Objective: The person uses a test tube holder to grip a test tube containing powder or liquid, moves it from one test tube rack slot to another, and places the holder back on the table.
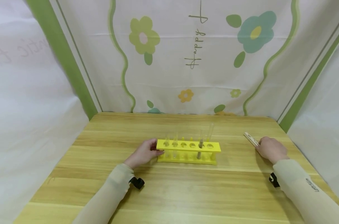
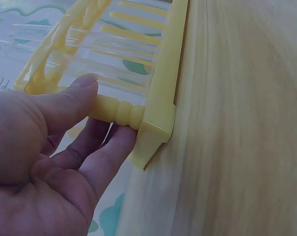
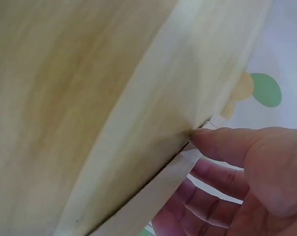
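Observation:
A yellow test tube rack (image 1: 188,145) stands upright on the table, with several glass test tubes in it. My left hand (image 1: 145,152) grips the rack's left end post (image 2: 116,110), thumb on one side and fingers on the other. Two clear tubes (image 1: 175,137) stand near that end. Toward the right end, one test tube (image 1: 199,154) has dark grey contents, and another clear tube (image 1: 211,130) leans. Far to the right, my right hand (image 1: 271,149) pinches a narrow pale wooden test tube clamp (image 1: 250,138) close to the tabletop. Its near end is hidden by the hand.
The wooden table (image 1: 192,189) carries the rack and clamp. Behind it hangs a white curtain (image 1: 172,71) with flower prints; white cloth also closes off the left and right sides. Black wrist cameras (image 1: 137,183) sit under both cuffs.

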`<action>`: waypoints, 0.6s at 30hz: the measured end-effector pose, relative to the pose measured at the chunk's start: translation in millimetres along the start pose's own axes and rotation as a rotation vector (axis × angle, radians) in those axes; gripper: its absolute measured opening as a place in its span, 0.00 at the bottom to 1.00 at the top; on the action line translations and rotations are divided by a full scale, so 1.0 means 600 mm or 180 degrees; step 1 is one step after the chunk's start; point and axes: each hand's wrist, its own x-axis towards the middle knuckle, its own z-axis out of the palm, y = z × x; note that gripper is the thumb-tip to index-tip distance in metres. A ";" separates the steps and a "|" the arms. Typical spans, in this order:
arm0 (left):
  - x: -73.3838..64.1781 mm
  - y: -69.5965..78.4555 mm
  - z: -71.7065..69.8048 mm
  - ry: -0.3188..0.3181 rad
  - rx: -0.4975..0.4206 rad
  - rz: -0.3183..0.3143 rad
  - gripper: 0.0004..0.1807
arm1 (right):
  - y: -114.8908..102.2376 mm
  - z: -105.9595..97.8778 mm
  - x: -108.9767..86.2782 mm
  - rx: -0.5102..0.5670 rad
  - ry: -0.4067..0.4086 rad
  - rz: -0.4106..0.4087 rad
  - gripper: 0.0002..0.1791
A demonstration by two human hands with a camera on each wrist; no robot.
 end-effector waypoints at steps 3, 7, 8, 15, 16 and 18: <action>-0.001 0.001 0.001 -0.0006 0.0023 0.0018 0.15 | -0.001 -0.006 -0.007 0.0029 -0.0012 0.0007 0.16; -0.002 0.002 0.002 -0.0022 0.0023 0.0017 0.14 | -0.008 -0.018 -0.021 0.0187 0.0058 -0.0018 0.19; -0.003 0.003 0.002 -0.0030 0.0014 0.0013 0.14 | -0.011 -0.022 -0.025 0.0235 0.0095 -0.0018 0.20; -0.004 0.004 0.001 -0.0068 -0.0003 0.0021 0.11 | -0.049 -0.046 -0.059 0.0501 0.0581 -0.0020 0.31; -0.004 0.005 0.001 -0.0071 -0.0004 0.0026 0.10 | -0.057 -0.051 -0.067 0.0537 0.0671 -0.0051 0.32; -0.004 0.005 0.001 -0.0071 0.0000 0.0035 0.10 | -0.075 -0.060 -0.083 0.0601 0.0818 -0.0110 0.33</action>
